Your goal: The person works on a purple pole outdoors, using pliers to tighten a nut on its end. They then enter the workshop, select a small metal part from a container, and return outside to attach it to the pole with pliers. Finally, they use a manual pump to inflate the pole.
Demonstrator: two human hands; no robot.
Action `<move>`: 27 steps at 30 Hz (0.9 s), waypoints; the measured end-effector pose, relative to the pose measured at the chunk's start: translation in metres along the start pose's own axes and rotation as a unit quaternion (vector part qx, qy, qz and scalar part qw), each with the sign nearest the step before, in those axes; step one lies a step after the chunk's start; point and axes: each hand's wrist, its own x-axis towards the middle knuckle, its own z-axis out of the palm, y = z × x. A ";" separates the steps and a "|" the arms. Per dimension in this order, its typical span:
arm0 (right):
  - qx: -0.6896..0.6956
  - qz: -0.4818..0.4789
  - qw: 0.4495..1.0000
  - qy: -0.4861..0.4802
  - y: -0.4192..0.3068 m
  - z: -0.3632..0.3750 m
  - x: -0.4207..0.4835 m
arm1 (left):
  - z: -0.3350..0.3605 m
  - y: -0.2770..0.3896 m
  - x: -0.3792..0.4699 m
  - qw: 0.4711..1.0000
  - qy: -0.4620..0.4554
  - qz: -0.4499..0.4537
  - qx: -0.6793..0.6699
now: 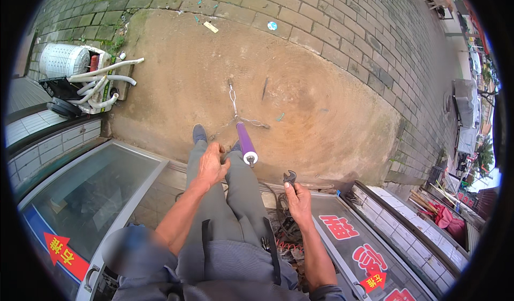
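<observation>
In my right hand (299, 204) I grip an adjustable wrench (289, 176), its dark jaws jutting past my thumb and the handle hidden in my palm. My left hand (212, 165) hovers over my trouser leg with fingers loosely curled and the thumb apart, and no object shows in it. Between the two hands, nearer my left, a purple cylinder (246, 138) stands close to my shoes. Its near end has a white ring cap (250, 157) with a metal stub. At its far end, bent-wire legs (233, 100) spread over the concrete.
A thin dark rod (265, 89) lies on the concrete slab (180, 68). A cart with pale hoses (100, 76) and a ribbed metal drum (64, 60) stands at left. Glass doors, left (92, 188) and right (341, 208), flank me. Cables (283, 212) lie beside my legs.
</observation>
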 end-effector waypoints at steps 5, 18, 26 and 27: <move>0.213 0.328 0.918 0.066 0.165 0.017 -0.080 | -0.051 -0.174 -0.059 0.972 -0.052 -0.212 0.083; 0.438 0.440 0.699 0.354 0.249 0.181 -0.336 | -0.169 -0.086 -0.013 0.974 -0.169 -0.148 -0.035; 0.147 0.389 0.879 0.233 0.263 0.327 -0.353 | -0.123 0.050 0.020 0.969 -0.213 0.035 -0.124; 0.133 0.375 0.892 0.216 0.261 0.321 -0.351 | -0.115 0.056 0.012 0.964 -0.221 0.031 -0.143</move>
